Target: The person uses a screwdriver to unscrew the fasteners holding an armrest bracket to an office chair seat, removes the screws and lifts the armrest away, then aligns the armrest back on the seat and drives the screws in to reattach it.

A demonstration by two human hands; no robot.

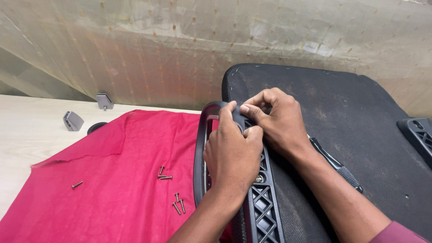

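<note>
The black chair seat (342, 130) lies upside down and fills the right side of the view, its fabric underside up; everything else is placed from it. Behind it hangs a pale dotted curtain (135, 49). To its left a red cloth (112, 180) is spread over the light wooden desk (27, 135). Along the seat's left edge runs a black plastic armrest (263, 211), with a lattice bracket and a curved loop that reaches over the cloth. A second black bracket (418, 132) sits at the seat's far right edge. Both hands meet at the top of the armrest: the left hand (231, 155) is closed around the loop, and the right hand (274, 121) pinches at the same spot with thumb and fingertips. The armrest looks stiff, light and a little slick, so the loop or the lattice ribs seem the surest places to grip. A black-handled tool (337, 166) lies on the seat under the right forearm. Left of the seat, on the cloth, lie loose screws (168, 189); farther left on the desk are two small grey fittings (85, 112)
</note>
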